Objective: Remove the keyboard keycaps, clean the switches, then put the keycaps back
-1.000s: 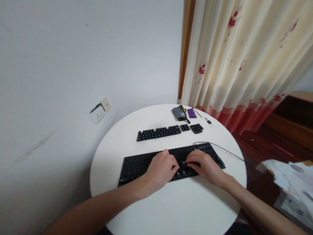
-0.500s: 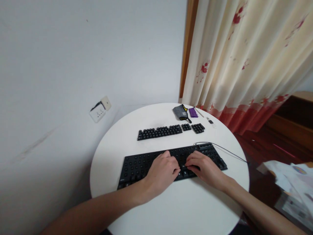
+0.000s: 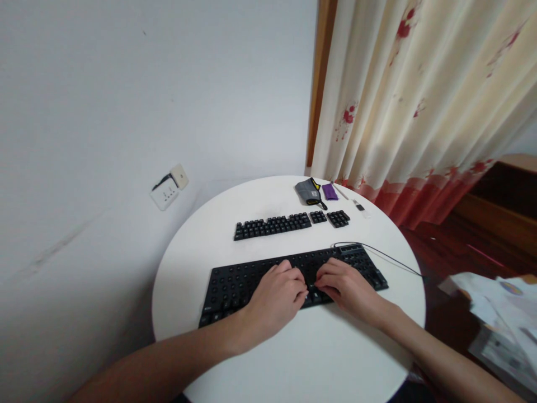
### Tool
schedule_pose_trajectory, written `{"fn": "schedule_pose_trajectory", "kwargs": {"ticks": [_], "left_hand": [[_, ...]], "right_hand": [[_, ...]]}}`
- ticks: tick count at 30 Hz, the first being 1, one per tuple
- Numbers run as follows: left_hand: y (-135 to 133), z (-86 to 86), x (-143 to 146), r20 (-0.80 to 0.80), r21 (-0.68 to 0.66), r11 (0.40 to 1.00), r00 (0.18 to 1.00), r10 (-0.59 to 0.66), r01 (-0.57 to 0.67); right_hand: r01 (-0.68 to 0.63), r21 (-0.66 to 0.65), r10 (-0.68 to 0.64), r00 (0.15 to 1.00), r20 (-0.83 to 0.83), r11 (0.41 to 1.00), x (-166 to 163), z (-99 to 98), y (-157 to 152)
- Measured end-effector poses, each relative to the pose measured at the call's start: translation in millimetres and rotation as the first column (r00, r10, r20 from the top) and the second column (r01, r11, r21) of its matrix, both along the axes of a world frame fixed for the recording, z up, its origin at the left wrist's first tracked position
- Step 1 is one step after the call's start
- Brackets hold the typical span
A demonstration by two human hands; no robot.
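A black keyboard base (image 3: 235,285), stripped of its keycaps, lies across a round white table (image 3: 293,358). Both of my hands rest on its middle. My left hand (image 3: 274,299) has its fingers curled down onto the base. My right hand (image 3: 346,288) has its fingers bent and pressed together near the left hand's fingertips; what they pinch, if anything, is hidden. Behind the base, the removed keycaps (image 3: 272,225) are laid out in rows in keyboard order, with two smaller groups (image 3: 338,218) to the right.
A grey pouch (image 3: 308,192), a purple item (image 3: 329,191) and a small tool (image 3: 359,207) lie at the table's far edge. The keyboard's cable (image 3: 390,258) runs off to the right. A wall socket (image 3: 165,193) is on the left; curtains (image 3: 419,101) and papers (image 3: 499,313) on the right.
My hands have drawn slightly closer together over the keyboard's middle. The view has shifted a little; nothing else on the table has moved.
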State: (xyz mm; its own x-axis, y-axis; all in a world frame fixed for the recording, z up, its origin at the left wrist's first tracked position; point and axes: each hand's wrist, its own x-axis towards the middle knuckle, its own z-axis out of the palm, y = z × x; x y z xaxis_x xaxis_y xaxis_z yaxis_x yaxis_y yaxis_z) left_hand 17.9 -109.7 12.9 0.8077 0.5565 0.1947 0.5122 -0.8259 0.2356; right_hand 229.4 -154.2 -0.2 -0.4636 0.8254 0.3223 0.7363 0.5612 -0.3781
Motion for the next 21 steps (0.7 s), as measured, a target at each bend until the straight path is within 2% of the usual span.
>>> {"fn": "schedule_pose_trajectory", "kwargs": {"ticks": [7,17,21], "left_hand": [[-4.7,3.8,-1.8,-0.046,0.055,0.998,0.999,0.005,-0.003],[-0.1,1.8,-10.7,-0.033,-0.016,1.0,0.999,-0.008,0.008],[1.7,10.2,-6.7,-0.018,-0.033,0.999,0.999,-0.026,0.025]], "right_hand": [[0.041,0.0,-0.041,0.998,0.054,0.999,1.5,6.3,-11.5],[0.117,-0.019,-0.116,0.991,0.062,0.993,1.0,0.8,-22.8],[0.145,-0.008,-0.145,0.989,0.005,0.989,-3.9,4.4,-24.6]]}}
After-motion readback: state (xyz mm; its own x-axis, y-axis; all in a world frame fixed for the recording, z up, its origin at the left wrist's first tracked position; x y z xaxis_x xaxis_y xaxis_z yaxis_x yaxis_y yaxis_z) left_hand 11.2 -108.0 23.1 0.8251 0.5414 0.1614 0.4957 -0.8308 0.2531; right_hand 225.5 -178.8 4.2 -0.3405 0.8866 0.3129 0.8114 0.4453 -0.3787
